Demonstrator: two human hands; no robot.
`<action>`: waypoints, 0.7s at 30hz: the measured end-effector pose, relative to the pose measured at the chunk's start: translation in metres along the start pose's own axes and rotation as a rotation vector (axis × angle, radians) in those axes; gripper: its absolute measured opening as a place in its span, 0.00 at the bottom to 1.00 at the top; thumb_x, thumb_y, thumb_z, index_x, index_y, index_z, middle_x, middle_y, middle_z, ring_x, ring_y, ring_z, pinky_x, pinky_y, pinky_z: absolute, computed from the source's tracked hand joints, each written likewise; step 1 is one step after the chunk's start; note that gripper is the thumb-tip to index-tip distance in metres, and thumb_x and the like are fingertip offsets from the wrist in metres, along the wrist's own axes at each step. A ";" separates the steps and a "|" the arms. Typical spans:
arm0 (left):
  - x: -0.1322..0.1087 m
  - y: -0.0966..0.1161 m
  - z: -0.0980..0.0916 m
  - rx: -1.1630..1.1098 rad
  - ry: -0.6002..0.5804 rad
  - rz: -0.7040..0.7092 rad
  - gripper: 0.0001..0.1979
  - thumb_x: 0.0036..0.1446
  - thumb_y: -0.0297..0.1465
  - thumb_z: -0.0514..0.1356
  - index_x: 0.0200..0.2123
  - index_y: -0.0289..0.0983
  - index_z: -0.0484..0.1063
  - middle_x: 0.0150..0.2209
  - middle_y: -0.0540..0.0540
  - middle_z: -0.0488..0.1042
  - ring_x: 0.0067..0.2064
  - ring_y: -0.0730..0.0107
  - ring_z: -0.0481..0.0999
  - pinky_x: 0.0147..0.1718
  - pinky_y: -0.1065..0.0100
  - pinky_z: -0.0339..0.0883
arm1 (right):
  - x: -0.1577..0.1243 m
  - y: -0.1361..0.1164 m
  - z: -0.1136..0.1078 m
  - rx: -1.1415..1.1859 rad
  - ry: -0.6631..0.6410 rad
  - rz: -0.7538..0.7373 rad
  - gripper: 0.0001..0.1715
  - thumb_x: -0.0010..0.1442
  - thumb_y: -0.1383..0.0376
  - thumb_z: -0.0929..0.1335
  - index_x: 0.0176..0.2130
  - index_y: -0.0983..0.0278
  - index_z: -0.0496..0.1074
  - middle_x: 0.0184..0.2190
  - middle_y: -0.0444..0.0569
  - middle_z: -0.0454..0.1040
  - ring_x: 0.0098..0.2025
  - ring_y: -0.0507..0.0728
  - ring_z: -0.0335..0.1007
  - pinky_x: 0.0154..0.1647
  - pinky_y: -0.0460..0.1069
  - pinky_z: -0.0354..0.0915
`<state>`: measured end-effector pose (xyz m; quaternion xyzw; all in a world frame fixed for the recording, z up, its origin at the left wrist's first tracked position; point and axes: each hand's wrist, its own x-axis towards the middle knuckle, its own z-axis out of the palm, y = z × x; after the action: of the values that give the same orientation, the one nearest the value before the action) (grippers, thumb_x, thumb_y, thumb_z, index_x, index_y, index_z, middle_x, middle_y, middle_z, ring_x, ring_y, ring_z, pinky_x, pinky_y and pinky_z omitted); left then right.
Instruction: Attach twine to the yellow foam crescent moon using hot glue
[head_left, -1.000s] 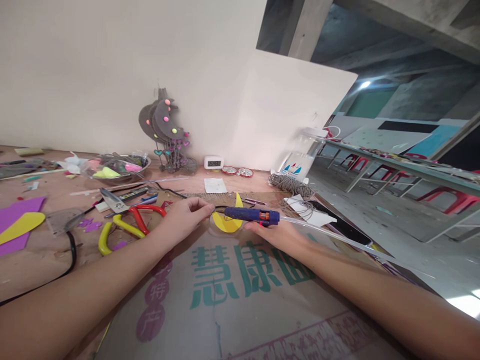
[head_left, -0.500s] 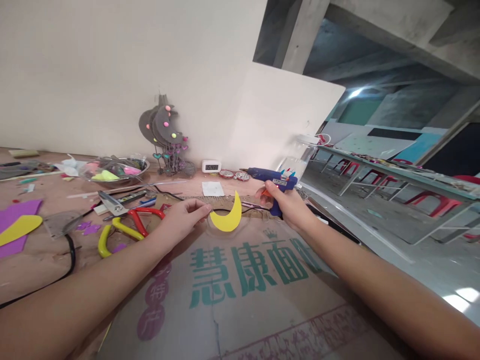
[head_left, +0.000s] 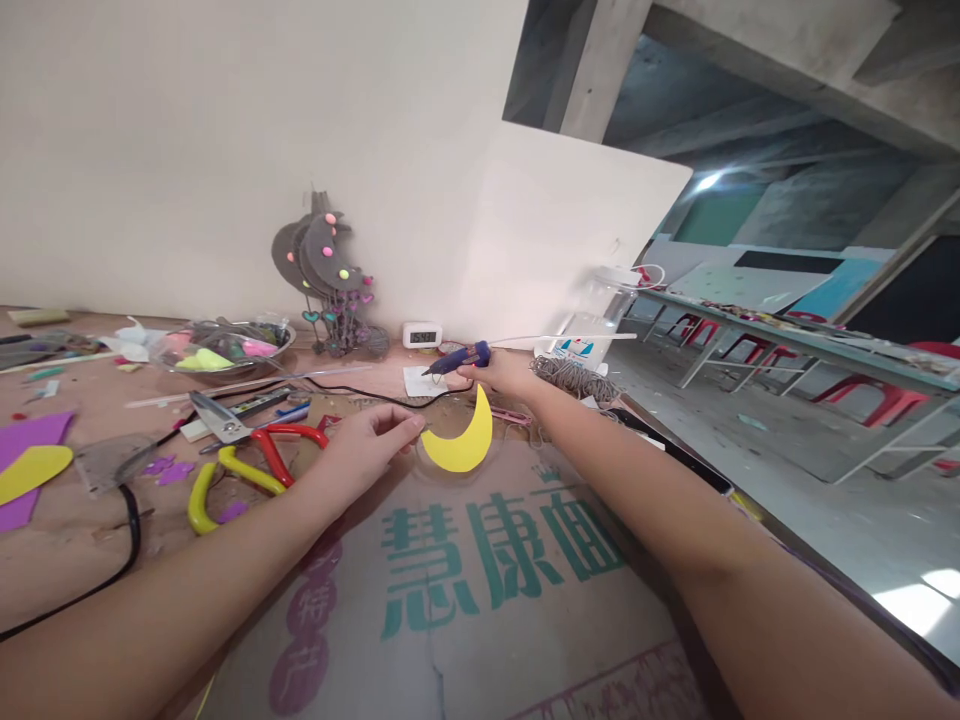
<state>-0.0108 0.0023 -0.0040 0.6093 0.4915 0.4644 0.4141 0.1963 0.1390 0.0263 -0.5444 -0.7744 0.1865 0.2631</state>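
Note:
My left hand (head_left: 366,440) pinches the left tip of a yellow foam crescent (head_left: 463,440) that lies on the printed cardboard sheet (head_left: 495,570). Farther back, my right hand (head_left: 504,374) is wrapped round a blue glue gun (head_left: 459,359), low over the table near a white paper slip (head_left: 421,380). A clear glue stick (head_left: 562,339) juts from the gun's rear to the right, and its black cord (head_left: 360,393) trails left.
Red-handled and yellow-handled pliers (head_left: 247,455) and scissors (head_left: 214,415) lie left of my left hand. A metal bowl of foam bits (head_left: 225,350), a grey moon decoration (head_left: 326,270), a small clock (head_left: 421,334), a twine coil (head_left: 574,378) and purple foam (head_left: 30,450) stand around.
My right hand has carried the glue gun away from the crescent, lifting it right, then lowering it to the back of the table. The left hand stays on the crescent.

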 end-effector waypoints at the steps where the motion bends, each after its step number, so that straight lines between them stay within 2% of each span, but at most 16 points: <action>1: 0.000 0.000 0.000 0.000 0.000 0.000 0.14 0.48 0.42 0.57 0.26 0.36 0.69 0.22 0.53 0.66 0.24 0.75 0.63 0.25 0.74 0.55 | 0.001 0.002 0.005 -0.019 -0.002 0.007 0.19 0.49 0.56 0.68 0.35 0.69 0.73 0.28 0.49 0.74 0.28 0.52 0.66 0.28 0.45 0.60; 4: 0.000 0.000 -0.001 0.000 0.001 0.004 0.14 0.48 0.42 0.58 0.26 0.36 0.69 0.22 0.52 0.68 0.25 0.75 0.64 0.25 0.74 0.56 | 0.001 0.005 0.010 -0.066 0.005 0.003 0.21 0.51 0.55 0.67 0.39 0.69 0.71 0.31 0.50 0.75 0.30 0.53 0.67 0.30 0.45 0.60; 6: 0.001 -0.001 -0.001 0.002 0.004 0.004 0.14 0.48 0.42 0.57 0.26 0.36 0.69 0.23 0.52 0.68 0.25 0.75 0.64 0.26 0.74 0.56 | -0.002 0.006 0.005 -0.095 0.017 -0.015 0.23 0.50 0.54 0.67 0.40 0.68 0.70 0.34 0.50 0.75 0.32 0.53 0.68 0.31 0.45 0.60; 9: 0.001 -0.003 -0.001 -0.006 0.010 -0.004 0.14 0.48 0.42 0.57 0.28 0.36 0.70 0.24 0.52 0.68 0.26 0.75 0.65 0.26 0.74 0.57 | -0.012 0.006 -0.012 -0.145 0.055 -0.039 0.27 0.48 0.53 0.69 0.43 0.67 0.69 0.37 0.53 0.74 0.34 0.54 0.68 0.33 0.46 0.60; 11: 0.002 -0.004 0.000 -0.026 0.018 -0.008 0.14 0.47 0.42 0.58 0.28 0.36 0.70 0.23 0.52 0.69 0.25 0.75 0.65 0.26 0.74 0.57 | -0.025 0.005 -0.027 -0.176 0.094 -0.048 0.26 0.50 0.53 0.68 0.45 0.67 0.68 0.37 0.53 0.74 0.34 0.55 0.68 0.33 0.46 0.59; 13: 0.002 -0.004 0.000 -0.052 0.033 -0.008 0.14 0.47 0.42 0.59 0.27 0.36 0.70 0.22 0.52 0.68 0.24 0.75 0.64 0.25 0.74 0.56 | -0.041 0.002 -0.040 -0.238 0.173 -0.078 0.22 0.55 0.53 0.64 0.42 0.66 0.70 0.35 0.53 0.74 0.33 0.54 0.67 0.32 0.45 0.57; 15: 0.002 -0.002 0.000 -0.094 0.048 -0.011 0.14 0.47 0.42 0.59 0.26 0.35 0.69 0.21 0.53 0.66 0.23 0.77 0.62 0.24 0.74 0.55 | -0.061 -0.005 -0.047 -0.294 0.220 -0.117 0.23 0.57 0.51 0.60 0.35 0.67 0.71 0.28 0.50 0.73 0.28 0.53 0.65 0.28 0.45 0.55; 16: 0.002 -0.001 0.000 -0.126 0.054 -0.018 0.15 0.47 0.42 0.59 0.25 0.35 0.68 0.21 0.54 0.66 0.23 0.77 0.62 0.24 0.74 0.55 | -0.071 -0.009 -0.047 -0.280 0.194 -0.133 0.24 0.58 0.51 0.58 0.32 0.67 0.72 0.25 0.48 0.72 0.26 0.52 0.64 0.26 0.45 0.54; 18: 0.001 0.002 -0.001 -0.184 0.076 -0.045 0.15 0.47 0.42 0.59 0.24 0.35 0.67 0.20 0.54 0.65 0.23 0.78 0.62 0.24 0.75 0.54 | -0.093 -0.021 -0.041 -0.203 0.058 -0.181 0.25 0.59 0.51 0.58 0.30 0.66 0.72 0.23 0.45 0.71 0.25 0.52 0.64 0.24 0.45 0.55; 20: 0.001 0.004 -0.001 -0.215 0.092 -0.057 0.15 0.47 0.42 0.59 0.23 0.35 0.66 0.20 0.54 0.65 0.23 0.78 0.61 0.24 0.75 0.53 | -0.114 -0.033 -0.029 -0.173 -0.035 -0.259 0.21 0.59 0.54 0.59 0.31 0.64 0.72 0.25 0.45 0.72 0.28 0.52 0.66 0.28 0.45 0.58; 21: 0.001 0.005 -0.002 -0.221 0.096 -0.056 0.15 0.47 0.42 0.59 0.23 0.35 0.66 0.20 0.54 0.65 0.23 0.78 0.61 0.24 0.75 0.53 | -0.123 -0.039 -0.022 -0.174 -0.071 -0.315 0.17 0.59 0.56 0.60 0.33 0.63 0.72 0.29 0.45 0.74 0.30 0.53 0.67 0.31 0.46 0.59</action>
<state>-0.0112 0.0021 0.0010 0.5230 0.4734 0.5327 0.4676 0.2139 0.0099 0.0411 -0.4302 -0.8721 0.0941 0.2135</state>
